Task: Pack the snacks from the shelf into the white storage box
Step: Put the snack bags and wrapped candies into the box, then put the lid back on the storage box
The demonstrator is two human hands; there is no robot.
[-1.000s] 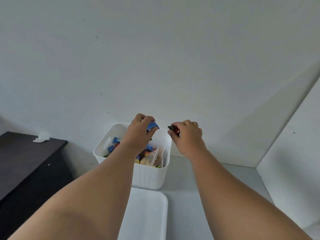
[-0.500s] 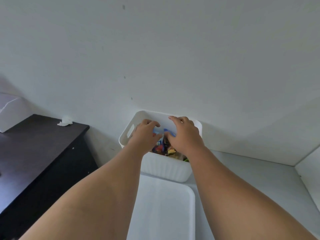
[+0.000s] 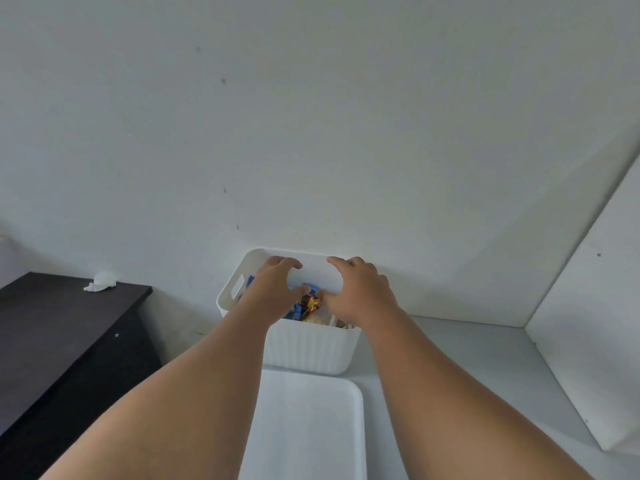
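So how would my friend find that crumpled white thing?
Find the dark cabinet left of the white storage box. On its top, at the far edge by the wall, lies the crumpled white tissue. It is the only thing visible there.

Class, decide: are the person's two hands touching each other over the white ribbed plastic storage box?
Apart. The head view shows colourful snack wrappers between the left hand and right hand.

I note the white storage box [image 3: 304, 348] stands hard against the back wall [image 3: 311, 133]; no passage behind it. Both my hands [image 3: 277, 289] [image 3: 360, 292] occupy its open top above the snacks [image 3: 308, 304]. A white lid [image 3: 308, 427] lies just before it. The grey shelf surface [image 3: 450, 358] right of the box is open up to the side panel [image 3: 588, 323]. A dark cabinet [image 3: 62, 341] bounds the left.
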